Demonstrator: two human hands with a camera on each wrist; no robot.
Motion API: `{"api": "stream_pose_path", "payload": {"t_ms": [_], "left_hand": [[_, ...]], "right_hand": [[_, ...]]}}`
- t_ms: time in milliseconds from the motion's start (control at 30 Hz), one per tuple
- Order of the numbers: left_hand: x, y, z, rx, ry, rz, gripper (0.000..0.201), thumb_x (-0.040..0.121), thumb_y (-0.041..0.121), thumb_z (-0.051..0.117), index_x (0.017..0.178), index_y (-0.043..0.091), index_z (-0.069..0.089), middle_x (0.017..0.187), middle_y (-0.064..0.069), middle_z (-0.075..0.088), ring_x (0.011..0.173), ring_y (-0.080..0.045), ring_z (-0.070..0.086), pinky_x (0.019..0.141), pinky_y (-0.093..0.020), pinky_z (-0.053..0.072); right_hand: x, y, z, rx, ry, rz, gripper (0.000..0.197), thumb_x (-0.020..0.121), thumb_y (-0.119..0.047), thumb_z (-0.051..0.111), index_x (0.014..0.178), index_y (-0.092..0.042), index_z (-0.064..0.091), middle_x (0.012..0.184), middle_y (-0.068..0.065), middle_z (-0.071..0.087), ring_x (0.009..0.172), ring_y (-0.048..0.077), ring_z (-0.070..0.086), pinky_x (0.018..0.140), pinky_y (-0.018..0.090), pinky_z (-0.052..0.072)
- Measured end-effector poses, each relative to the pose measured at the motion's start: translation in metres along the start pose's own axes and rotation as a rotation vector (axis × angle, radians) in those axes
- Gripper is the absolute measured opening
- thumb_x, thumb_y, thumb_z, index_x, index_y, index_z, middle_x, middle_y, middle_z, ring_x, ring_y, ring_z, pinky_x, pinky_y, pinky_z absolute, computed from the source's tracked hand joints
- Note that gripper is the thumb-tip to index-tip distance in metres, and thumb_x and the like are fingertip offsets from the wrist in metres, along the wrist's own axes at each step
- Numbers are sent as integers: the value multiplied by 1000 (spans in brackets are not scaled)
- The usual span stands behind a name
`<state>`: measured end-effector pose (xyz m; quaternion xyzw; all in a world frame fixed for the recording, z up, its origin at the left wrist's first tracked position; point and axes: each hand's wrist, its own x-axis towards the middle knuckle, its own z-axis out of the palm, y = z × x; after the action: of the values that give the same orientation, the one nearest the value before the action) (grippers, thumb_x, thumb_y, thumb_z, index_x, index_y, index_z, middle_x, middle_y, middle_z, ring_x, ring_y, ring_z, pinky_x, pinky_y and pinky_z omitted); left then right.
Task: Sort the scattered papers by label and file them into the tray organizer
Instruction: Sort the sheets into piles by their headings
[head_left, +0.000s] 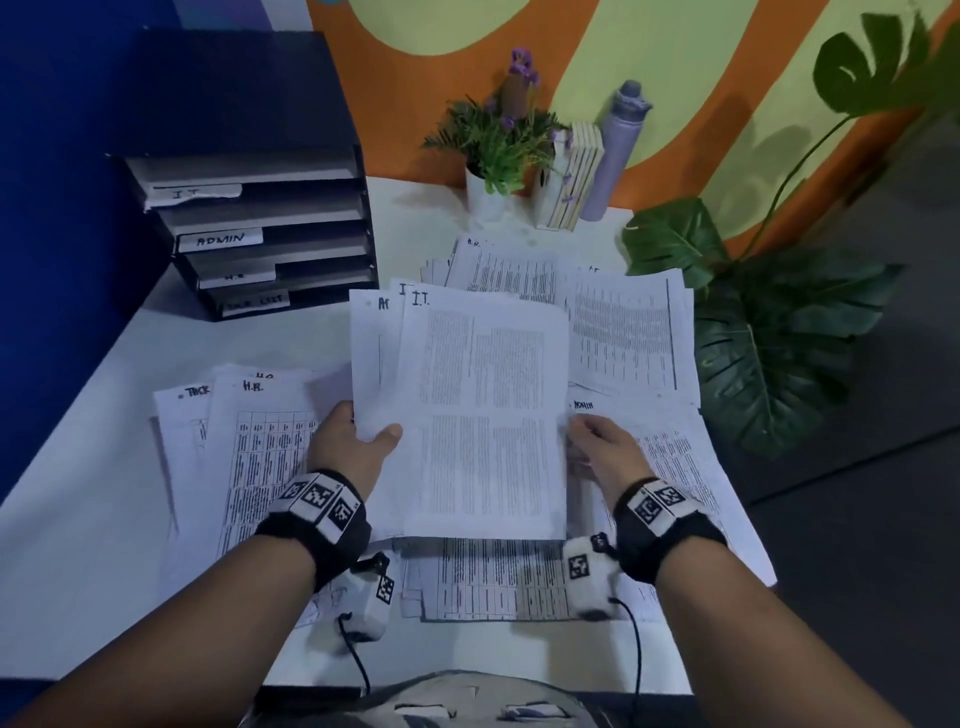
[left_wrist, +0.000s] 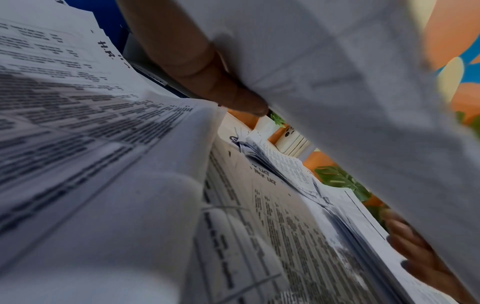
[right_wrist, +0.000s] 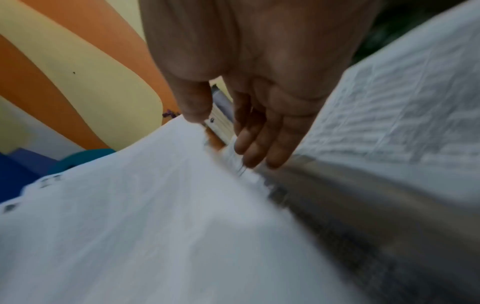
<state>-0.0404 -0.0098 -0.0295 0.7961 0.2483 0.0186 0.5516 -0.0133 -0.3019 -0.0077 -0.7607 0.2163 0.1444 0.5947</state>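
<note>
My left hand (head_left: 371, 439) grips a small bundle of printed sheets (head_left: 483, 415) by its left edge, thumb on top, raised above the table. The top sheet is marked "I.T."; one behind it starts with "A". In the left wrist view my left hand (left_wrist: 207, 72) lies against the bundle (left_wrist: 337, 82). My right hand (head_left: 589, 441) pinches the bundle's right edge, thumb above and fingers below, as my right hand (right_wrist: 246, 107) and the sheet (right_wrist: 155, 205) also show. The black tray organizer (head_left: 311, 208) stands at the back left, its shelves tagged IT, ADMIN, H.R and TASK LIST.
Loose paper piles cover the white table (head_left: 78, 545): an H.R. pile (head_left: 260, 457) at the left, an ADMIN pile (head_left: 670, 457) at the right, more sheets (head_left: 519, 270) behind. A potted plant (head_left: 493, 150), books (head_left: 571, 176) and a purple bottle (head_left: 618, 150) line the back; a large leafy plant (head_left: 769, 338) stands right.
</note>
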Motion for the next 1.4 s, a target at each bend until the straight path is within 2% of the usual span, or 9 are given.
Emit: {"api": "stream_pose_path", "payload": {"t_ms": [100,167,600,667,733,800,1000,1167,1400], "left_hand": [[-1,0,2,-27,1,-9,18,82,27,74,91,30,58,88,14,66,85,-15,66,82,-37,55],[-2,0,3,-44,11,-6,11,86,25,70,90,29,60,91,11,69,86,-18,68,84,-42,56],[-8,9,17,-137,-4,-46,13,81,26,75,88,29,64,92,10,72,88,-15,69,84,-45,57],[-6,12,19,-126,24,-34,14,81,27,74,88,31,63,93,12,71,89,-15,69,83,-45,57],[-3,17,20,-126,81,-32,12,83,28,72,86,32,61,93,13,70,89,-15,68,84,-43,57],[0,22,21,-149,124,-45,7,89,29,66,84,30,61,91,11,70,87,-17,68,84,-43,56],[8,22,24,-62,122,-44,8,96,27,55,88,28,58,91,6,68,87,-22,65,83,-37,52],[10,16,23,35,158,-55,13,97,21,52,107,17,60,101,-1,67,93,-25,62,85,-35,47],[10,13,18,18,170,-61,11,98,18,50,104,24,57,103,-1,66,96,-26,61,91,-42,49]], "right_hand": [[4,3,19,24,0,8,13,88,-26,65,85,-15,58,83,5,62,75,21,57,71,37,49],[11,4,21,3,69,-7,32,86,-19,63,65,-17,40,65,2,44,65,18,43,63,34,38],[20,-12,18,-37,152,-126,33,92,-17,55,65,-17,38,58,-3,39,53,14,39,51,20,35],[20,-20,19,-22,168,-187,24,93,-21,57,72,-17,45,63,-3,44,58,15,44,54,20,39],[19,-26,18,31,114,-198,9,92,-22,60,100,-22,56,80,-1,56,75,18,57,70,27,50],[20,-26,16,67,50,-232,37,92,-14,59,122,-29,44,89,0,56,81,15,59,75,26,51],[43,-38,-17,-203,307,-418,25,88,7,50,84,-15,60,97,-1,62,91,14,60,86,17,48],[94,-61,-66,-368,358,-269,53,86,14,38,124,-15,60,136,7,45,105,22,56,93,30,49],[147,-72,-101,-554,436,-232,46,88,9,42,131,-4,55,141,12,36,120,35,51,103,38,43]]}}
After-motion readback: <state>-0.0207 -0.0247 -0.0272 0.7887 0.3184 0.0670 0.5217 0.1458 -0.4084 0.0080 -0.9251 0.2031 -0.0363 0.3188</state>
